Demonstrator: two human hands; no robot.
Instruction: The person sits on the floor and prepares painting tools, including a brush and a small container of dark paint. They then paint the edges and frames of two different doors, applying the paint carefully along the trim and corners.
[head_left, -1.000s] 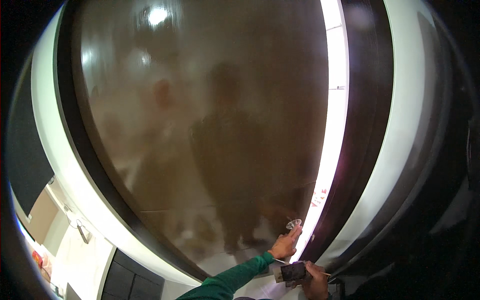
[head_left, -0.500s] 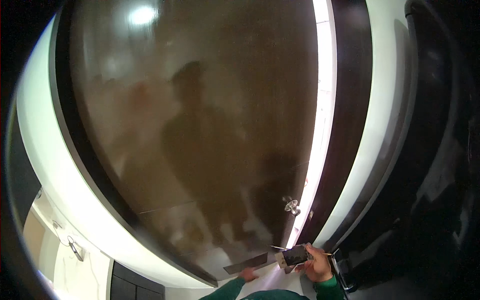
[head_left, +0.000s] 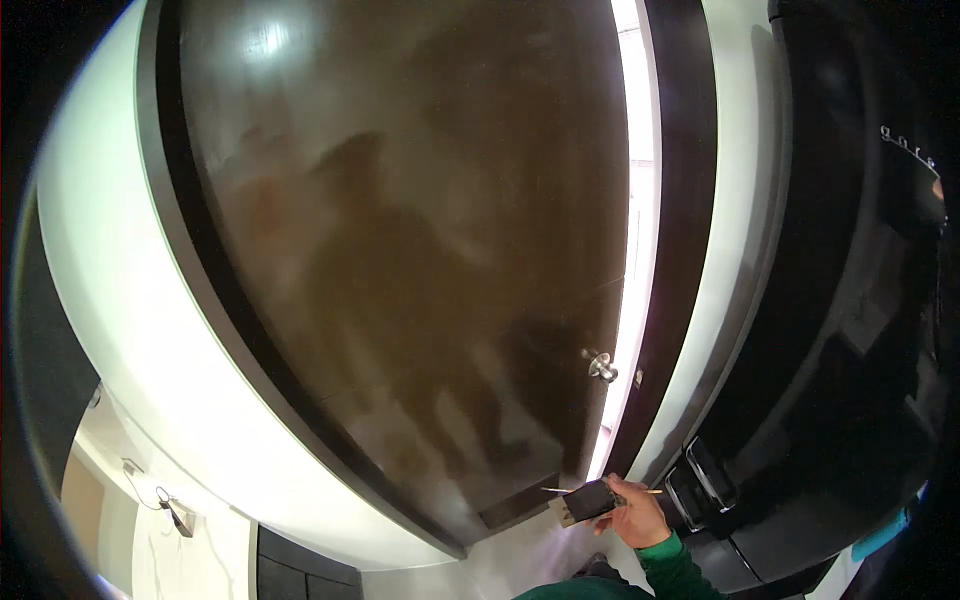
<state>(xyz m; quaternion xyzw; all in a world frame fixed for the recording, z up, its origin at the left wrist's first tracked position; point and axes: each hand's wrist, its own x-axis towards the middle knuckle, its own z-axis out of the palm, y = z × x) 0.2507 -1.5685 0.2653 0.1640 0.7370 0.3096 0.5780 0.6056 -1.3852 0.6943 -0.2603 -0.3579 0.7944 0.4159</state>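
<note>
My right hand [head_left: 636,515] is at the lower middle right, its fingers closed round a flat dark rectangular object with a beige end [head_left: 585,502]. I cannot make out its exact kind. A thin pale stick [head_left: 556,490] pokes out past it on the left, and a similar tip shows on the hand's right side. Ahead is a glossy dark brown door [head_left: 450,300], ajar, with bright light in the gap along its right edge. Its round metal knob [head_left: 602,368] lies above my right hand, which is apart from it. My left hand is out of view.
A dark door frame [head_left: 685,250] borders the gap. On the right stands a glossy black appliance [head_left: 830,300] with metal-trimmed handles [head_left: 700,485]. White wall [head_left: 110,260] runs down the left, with a small device [head_left: 180,522] hanging by a cord. My shoe [head_left: 600,565] shows on the pale floor.
My left hand, seen low in front of the door before, has gone out of view. The whole view has shifted, showing more of the black appliance. My right hand keeps its hold.
</note>
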